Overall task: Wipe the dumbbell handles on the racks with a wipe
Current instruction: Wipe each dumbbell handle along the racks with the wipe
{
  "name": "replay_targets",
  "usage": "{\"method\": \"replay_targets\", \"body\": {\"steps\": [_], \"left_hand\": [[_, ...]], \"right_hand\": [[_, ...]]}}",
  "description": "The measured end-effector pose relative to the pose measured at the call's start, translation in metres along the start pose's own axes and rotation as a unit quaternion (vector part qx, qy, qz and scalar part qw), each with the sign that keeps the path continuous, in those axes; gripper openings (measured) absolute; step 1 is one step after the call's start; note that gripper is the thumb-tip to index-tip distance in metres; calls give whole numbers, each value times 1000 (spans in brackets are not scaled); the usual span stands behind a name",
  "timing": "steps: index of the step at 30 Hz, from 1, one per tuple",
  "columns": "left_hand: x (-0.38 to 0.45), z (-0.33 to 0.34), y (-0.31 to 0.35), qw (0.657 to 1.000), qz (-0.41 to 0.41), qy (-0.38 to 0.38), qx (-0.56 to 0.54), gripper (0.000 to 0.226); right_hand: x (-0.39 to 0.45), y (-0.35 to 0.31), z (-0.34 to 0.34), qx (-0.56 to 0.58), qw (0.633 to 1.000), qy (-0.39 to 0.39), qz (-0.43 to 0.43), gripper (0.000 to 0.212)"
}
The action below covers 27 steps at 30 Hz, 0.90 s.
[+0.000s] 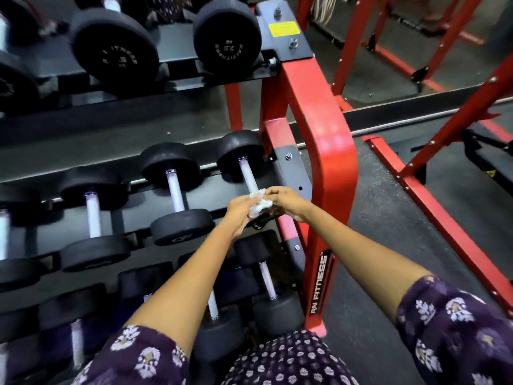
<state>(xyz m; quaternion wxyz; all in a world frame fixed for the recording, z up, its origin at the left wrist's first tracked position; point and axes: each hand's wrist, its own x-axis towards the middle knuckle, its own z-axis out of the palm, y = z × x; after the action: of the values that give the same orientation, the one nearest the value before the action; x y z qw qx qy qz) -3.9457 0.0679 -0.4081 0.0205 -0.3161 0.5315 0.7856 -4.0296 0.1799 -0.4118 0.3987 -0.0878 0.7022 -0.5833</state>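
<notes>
- White letters reading "RW FITNESS" run up a black strip (322, 282) on the red steel upright of the dumbbell rack (330, 168), below and to the right of the hands.
- A yellow rectangular warning label (283, 29) sits on the grey end plate at the rack's top, far above the hands; its print is too small to read.
- Two large black round dumbbell heads on the top shelf carry pale raised lettering; the right one (227, 34) appears to read "FITNESS" with a number that is blurred.
- A crumpled white wipe (258, 204) is bunched between both hands, just at the near end of a pale silver dumbbell handle (248, 176) on the middle shelf.
- The left hand (240, 211) grips the wipe from the left, fingers curled round it.
- The right hand (286, 201) pinches the wipe's upper right edge with its fingertips.
- That handle belongs to the rightmost black dumbbell, beside the red upright.
- More black dumbbells with pale handles (175, 190) lie in a row left of the hands, and others below the forearms.
- Purple floral sleeves (455, 329) cover the upper arms.
</notes>
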Motion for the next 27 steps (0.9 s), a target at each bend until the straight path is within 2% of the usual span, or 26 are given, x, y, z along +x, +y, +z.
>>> {"method": "replay_targets", "body": {"steps": [4, 6, 11, 15, 18, 23, 27], "left_hand": [[-31, -15, -9, 998, 6, -4, 58, 26], [-50, -22, -15, 998, 17, 9, 64, 26], [-104, -17, -39, 995, 43, 44, 82, 2], [-137, -6, -69, 986, 76, 124, 88, 14], [-171, 3, -96, 982, 88, 159, 46, 17], [-209, 3, -113, 980, 94, 169, -43, 12], [-236, -14, -109, 986, 73, 124, -79, 8]], "right_hand": [[-28, 3, 10, 32, 997, 65, -3, 20], [-46, 3, 19, 73, 995, 67, -1, 22], [-97, 11, 42, 76, 997, 15, -14, 17], [-139, 32, 42, 36, 997, -55, -37, 6], [-168, 54, 42, -26, 997, -73, -17, 13], [-198, 63, 56, -14, 998, -64, -7, 8], [-204, 58, 83, 3, 995, -94, -41, 9]]}}
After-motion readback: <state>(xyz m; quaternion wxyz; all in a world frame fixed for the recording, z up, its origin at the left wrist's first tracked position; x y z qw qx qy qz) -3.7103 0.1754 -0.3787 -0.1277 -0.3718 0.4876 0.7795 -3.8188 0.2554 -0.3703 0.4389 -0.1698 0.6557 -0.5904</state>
